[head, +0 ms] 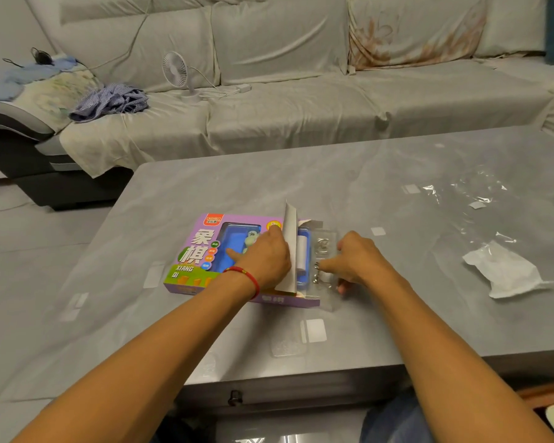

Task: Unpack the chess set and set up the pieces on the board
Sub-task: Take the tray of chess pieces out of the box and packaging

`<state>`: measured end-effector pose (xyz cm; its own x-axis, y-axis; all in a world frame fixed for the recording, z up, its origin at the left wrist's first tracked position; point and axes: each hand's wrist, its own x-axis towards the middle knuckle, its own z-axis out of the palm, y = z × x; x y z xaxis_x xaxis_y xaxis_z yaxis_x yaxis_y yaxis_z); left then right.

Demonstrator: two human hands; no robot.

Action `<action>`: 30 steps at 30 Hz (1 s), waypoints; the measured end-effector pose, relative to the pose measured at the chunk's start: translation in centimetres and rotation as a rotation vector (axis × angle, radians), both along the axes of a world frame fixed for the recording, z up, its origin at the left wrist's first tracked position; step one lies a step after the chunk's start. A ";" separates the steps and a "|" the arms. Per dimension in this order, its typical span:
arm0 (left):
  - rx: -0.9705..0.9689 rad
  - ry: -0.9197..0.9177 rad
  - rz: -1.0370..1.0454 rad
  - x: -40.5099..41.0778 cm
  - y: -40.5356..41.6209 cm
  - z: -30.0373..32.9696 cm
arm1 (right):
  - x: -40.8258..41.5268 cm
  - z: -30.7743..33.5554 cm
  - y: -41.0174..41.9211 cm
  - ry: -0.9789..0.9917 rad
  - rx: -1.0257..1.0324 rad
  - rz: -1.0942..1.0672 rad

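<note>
Left of the frame's centre, the purple chess box (205, 251) bears large white Chinese characters "象棋" on its lid. Below them, on a green band, stands "XIANG QI" in white. The small orange logo at its upper corner is too small to read.

Bare forearms; a red cord bracelet (249, 278) circles the left wrist.

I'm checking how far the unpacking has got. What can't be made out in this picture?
Head view:
- Chess pieces: none discernible; the left hand and raised flap cover the box window.
- Clear tray: contents blurred, under the right hand.
- Board: not visible.
</note>
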<state>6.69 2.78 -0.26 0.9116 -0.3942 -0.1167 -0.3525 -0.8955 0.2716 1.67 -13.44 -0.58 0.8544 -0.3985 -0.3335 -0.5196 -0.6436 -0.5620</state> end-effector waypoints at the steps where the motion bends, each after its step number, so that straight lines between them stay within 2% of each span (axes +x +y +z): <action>1: -0.028 -0.015 0.006 0.0 0.0 0.0 | -0.3 0.0 -0.8 0.012 -0.028 -0.005; 3: -0.039 -0.020 -0.015 0.0 0.0 0.0 | -1.1 0.0 -2.3 0.039 -0.055 -0.027; 6: -0.061 0.073 -0.008 0.1 -0.1 -0.1 | -1.9 -0.3 -3.5 0.061 -0.043 -0.045; 11: -0.121 0.091 0.023 1.1 0.4 -0.5 | -3.5 0.4 -5.0 0.050 -0.148 -0.054; 16: -0.069 0.041 -0.015 2.8 1.0 -0.8 | -5.4 0.5 -6.3 0.116 -0.249 -0.053; 23: 0.141 -0.126 -0.099 5.7 1.2 0.4 | -7.5 0.5 -7.4 0.152 -0.287 -0.112; 27: 0.092 -0.154 -0.125 8.3 0.7 1.1 | -8.0 0.4 -7.7 0.153 -0.359 -0.105; 30: 0.079 -0.205 -0.157 10.0 -1.2 1.0 | -7.9 0.1 -7.2 0.040 -0.433 -0.075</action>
<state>16.73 1.58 0.78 0.8479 -0.5293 0.0283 -0.5289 -0.8413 0.1121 -6.19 -20.66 -0.45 0.8079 -0.5688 -0.1543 -0.5893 -0.7752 -0.2277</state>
